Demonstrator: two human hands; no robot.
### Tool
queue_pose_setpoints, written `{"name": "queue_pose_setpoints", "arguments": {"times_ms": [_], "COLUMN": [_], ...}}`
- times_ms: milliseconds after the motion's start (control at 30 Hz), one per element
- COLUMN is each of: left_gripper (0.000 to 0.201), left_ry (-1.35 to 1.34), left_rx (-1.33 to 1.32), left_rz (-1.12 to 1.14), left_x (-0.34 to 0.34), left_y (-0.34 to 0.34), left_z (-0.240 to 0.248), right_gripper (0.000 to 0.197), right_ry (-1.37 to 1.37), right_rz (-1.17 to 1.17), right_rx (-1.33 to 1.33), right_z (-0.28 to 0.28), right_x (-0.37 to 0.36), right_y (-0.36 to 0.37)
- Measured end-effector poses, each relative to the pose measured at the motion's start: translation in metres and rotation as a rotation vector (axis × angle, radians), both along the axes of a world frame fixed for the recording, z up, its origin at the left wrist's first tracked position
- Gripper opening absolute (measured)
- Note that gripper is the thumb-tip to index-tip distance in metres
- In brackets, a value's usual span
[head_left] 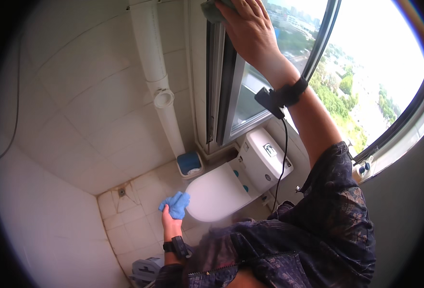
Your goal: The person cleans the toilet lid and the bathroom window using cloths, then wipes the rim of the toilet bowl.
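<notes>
My left hand [172, 223] is low in the head view, its fingers closed around a crumpled blue cloth [176, 204]. That cloth is beside the front of the white toilet's closed lid [217, 193]. Raised at the top of the view, my right hand [251, 33] lies over a grey-green cloth [213, 11] by the upper part of an opened window sash [225, 91]. Its fingertips and part of that cloth are cut off by the picture's edge. Dark bands with small devices are on both wrists, and a black cable hangs from the right one.
A white drain pipe [155, 62] runs down the tiled wall. At its foot stands a small bin [190, 164] with a blue top. The toilet tank [265, 154] sits below the window. There is a floor drain [121, 192] in the corner, and a grey plastic object [147, 269] near my left forearm.
</notes>
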State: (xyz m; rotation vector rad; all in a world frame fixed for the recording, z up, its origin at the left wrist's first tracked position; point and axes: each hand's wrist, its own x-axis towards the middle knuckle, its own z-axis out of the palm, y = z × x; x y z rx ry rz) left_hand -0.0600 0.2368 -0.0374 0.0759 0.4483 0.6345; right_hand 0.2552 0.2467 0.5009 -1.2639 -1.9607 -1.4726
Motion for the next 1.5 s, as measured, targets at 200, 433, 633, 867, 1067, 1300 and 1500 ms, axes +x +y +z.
{"name": "queue_pose_setpoints", "arguments": {"times_ms": [200,433,633,867,1067,1300,1500], "left_gripper": [0.063,0.064,0.044,0.042,0.053,0.061,0.061], "left_ry": [-0.045,0.012,0.063,0.039,0.057,0.003,-0.033], "left_rx": [0.04,-0.008,-0.085,-0.05,-0.061,-0.036,-0.015], "left_rz": [-0.013,-0.022,0.011,0.046,0.072,0.018,0.018], "left_x": [0.014,0.011,0.002,-0.006,-0.018,0.003,0.008], "left_y": [0.001,-0.004,-0.014,-0.02,-0.024,-0.023,-0.02], "left_z": [0.025,-0.009,-0.006,0.009,-0.015,-0.001,0.002], "right_gripper": [0.034,0.047,0.045,0.013,0.03,0.028,0.042], "right_ry": [-0.035,-0.394,-0.435,-0.228,-0.173,-0.102,-0.151], "right_rz": [-0.263,-0.77,-0.768,-0.348,-0.152,-0.154,-0.445], "right_rx": [0.029,-0.144,-0.399,-0.797,-0.071,-0.069,-0.285], "right_z": [-0.034,-0.118,-0.186,-0.19,-0.063,-0.057,-0.129], "right_x": [-0.004,0.002,-0.007,0.017,0.015,-0.014,0.003], "right_y": [0.003,-0.001,-0.025,-0.033,-0.01,-0.006,-0.016]}}
